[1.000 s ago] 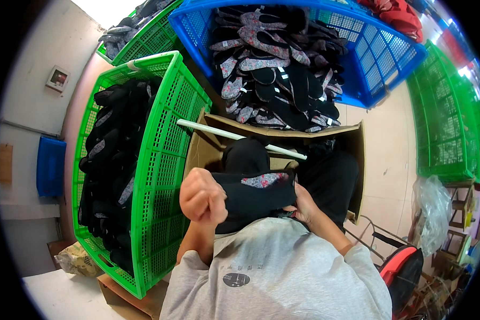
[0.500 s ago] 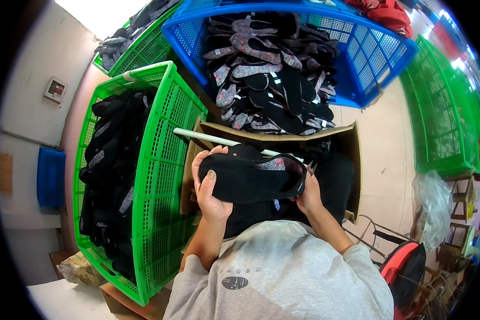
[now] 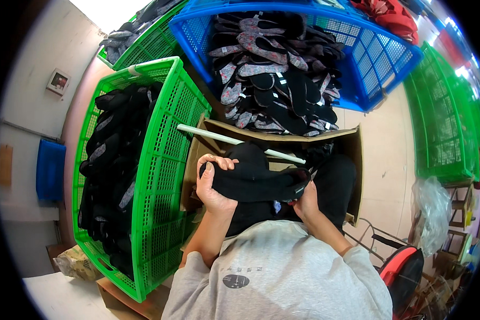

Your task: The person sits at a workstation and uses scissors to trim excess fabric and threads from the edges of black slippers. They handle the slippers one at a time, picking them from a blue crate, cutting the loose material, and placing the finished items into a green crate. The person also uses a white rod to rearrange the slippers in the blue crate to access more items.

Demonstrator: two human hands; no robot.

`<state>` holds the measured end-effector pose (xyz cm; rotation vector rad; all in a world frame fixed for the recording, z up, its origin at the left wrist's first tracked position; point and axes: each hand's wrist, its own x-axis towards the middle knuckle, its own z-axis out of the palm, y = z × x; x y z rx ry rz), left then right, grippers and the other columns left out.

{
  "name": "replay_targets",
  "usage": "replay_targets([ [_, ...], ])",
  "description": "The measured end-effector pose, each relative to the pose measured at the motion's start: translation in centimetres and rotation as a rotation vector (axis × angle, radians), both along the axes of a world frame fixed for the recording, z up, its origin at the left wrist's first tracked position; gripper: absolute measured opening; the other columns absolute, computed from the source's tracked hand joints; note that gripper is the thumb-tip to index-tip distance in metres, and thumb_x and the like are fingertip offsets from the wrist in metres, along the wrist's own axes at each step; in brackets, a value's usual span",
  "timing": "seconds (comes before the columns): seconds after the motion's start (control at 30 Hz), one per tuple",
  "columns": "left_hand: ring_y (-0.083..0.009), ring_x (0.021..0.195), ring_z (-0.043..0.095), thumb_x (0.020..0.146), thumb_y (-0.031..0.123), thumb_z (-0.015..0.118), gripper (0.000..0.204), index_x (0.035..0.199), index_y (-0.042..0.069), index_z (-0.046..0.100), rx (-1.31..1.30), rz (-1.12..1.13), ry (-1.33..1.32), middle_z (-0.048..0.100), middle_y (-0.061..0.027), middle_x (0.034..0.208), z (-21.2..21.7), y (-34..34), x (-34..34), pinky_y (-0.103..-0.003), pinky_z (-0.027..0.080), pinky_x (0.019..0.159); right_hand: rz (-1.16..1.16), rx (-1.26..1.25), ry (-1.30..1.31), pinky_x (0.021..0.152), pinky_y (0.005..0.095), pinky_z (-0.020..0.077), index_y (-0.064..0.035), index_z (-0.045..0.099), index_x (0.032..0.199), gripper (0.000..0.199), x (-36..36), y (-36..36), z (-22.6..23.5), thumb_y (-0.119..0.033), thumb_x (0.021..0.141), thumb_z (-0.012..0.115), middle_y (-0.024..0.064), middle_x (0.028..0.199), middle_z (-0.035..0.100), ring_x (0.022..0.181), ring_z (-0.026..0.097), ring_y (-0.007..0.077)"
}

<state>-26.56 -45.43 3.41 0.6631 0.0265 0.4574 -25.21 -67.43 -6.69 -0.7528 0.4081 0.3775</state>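
Note:
A black fabric slipper (image 3: 245, 182) is stretched between my hands over my lap. My left hand (image 3: 214, 184) grips its left end, thumb on the near face and fingers curled over the top. My right hand (image 3: 306, 202) pinches the other end, beside a small dark label. A thin pointed metal tip (image 3: 313, 174) shows by the right fingers; whether it belongs to a tool in that hand I cannot tell. The slipper's side faces up and its opening is mostly hidden.
An open cardboard box (image 3: 352, 136) surrounds my knees, with a white rod (image 3: 213, 135) across it. To my left stands a green crate (image 3: 168, 186) of black slippers. Ahead, a blue crate (image 3: 376, 69) holds patterned slippers. A red-and-black seat (image 3: 402, 272) is at lower right.
The slipper has been tipped, so its patterned inside, seen before, is now mostly out of sight. Both hands keep hold, and the right hand has dropped slightly.

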Motion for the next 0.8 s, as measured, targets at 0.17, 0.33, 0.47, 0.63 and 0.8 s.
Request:
replay_targets([
  [0.17,-0.026,0.106,0.055,0.099,0.026,0.055,0.036,0.13,0.007,0.054,0.059,-0.075,-0.043,0.06,-0.0127,0.11,1.1,-0.5,0.2,-0.049,0.042,0.103,0.089,0.022,0.063,0.058,0.0252,0.0543,-0.0094,0.057,0.118,0.025,-0.1,-0.1,-0.2,-0.028,0.102,0.053,0.0043,0.094,0.067,0.074,0.066,0.0132],
  [0.33,-0.0214,0.123,0.052,0.1,0.026,0.058,0.05,0.142,0.004,0.044,0.064,0.061,0.276,0.056,-0.0099,0.134,1.5,-0.7,0.7,-0.039,0.042,0.107,0.047,-0.03,0.098,0.05,0.0231,0.0482,-0.0098,0.057,0.12,0.025,0.3,0.7,1.5,-0.028,0.103,0.051,0.0023,0.096,0.067,0.066,0.062,0.011],
  [0.47,-0.0212,0.129,0.05,0.099,0.029,0.061,0.055,0.144,0.005,0.041,0.07,0.18,0.553,0.054,-0.0069,0.139,-0.7,-0.5,0.5,-0.039,0.038,0.111,0.055,-0.084,-0.01,0.047,0.0217,0.044,-0.01,0.057,0.118,0.024,0.1,0.3,0.4,-0.028,0.104,0.051,0.0013,0.093,0.066,0.061,0.058,0.0086],
  [0.63,-0.0243,0.129,0.05,0.099,0.034,0.061,0.055,0.143,0.006,0.043,0.058,0.286,0.677,0.052,-0.0077,0.141,-1.4,-1.1,0.7,-0.044,0.038,0.111,0.012,-0.091,0.016,0.043,0.0215,0.0394,-0.0091,0.057,0.113,0.02,-0.1,1.2,2.0,-0.026,0.104,0.053,0.001,0.09,0.064,0.057,0.054,0.0069],
  [0.8,-0.0235,0.127,0.05,0.101,0.03,0.059,0.048,0.14,0.007,0.046,-0.148,0.038,0.582,0.053,-0.0085,0.139,-1.5,1.0,0.9,-0.042,0.04,0.109,0.03,-0.072,-0.013,0.041,0.0227,0.0372,-0.0091,0.058,0.113,0.018,-0.4,0.9,1.3,-0.023,0.104,0.053,0.0021,0.089,0.064,0.055,0.053,0.0072],
])
